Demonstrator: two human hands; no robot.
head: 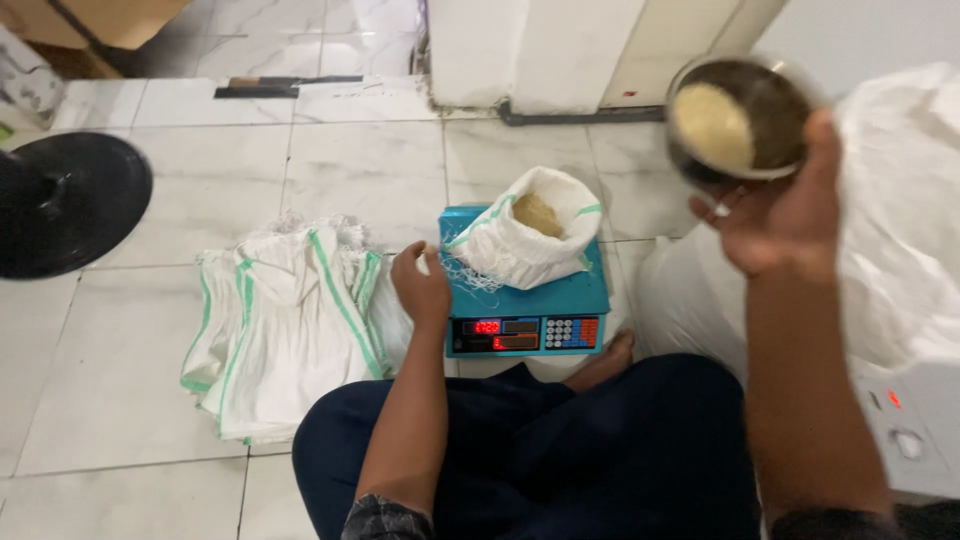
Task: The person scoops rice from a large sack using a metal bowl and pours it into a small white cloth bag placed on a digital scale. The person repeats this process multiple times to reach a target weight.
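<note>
The right hand (pixel 785 215) grips a metal bowl (pixel 742 115) of pale grain, raised above a large white sack (pixel 900 220). The left hand (pixel 420 285) seemingly pinches the small white sack (pixel 520 240) at the teal scale's (pixel 525 300) left edge. Folded green-striped sacks (pixel 285 320) lie on the floor.

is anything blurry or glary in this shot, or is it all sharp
Head view: the right hand and its metal bowl of grain are soft with motion blur; the left hand, the small sack and the teal scale are sharper; the floor tiles at top show pale glare.
</note>
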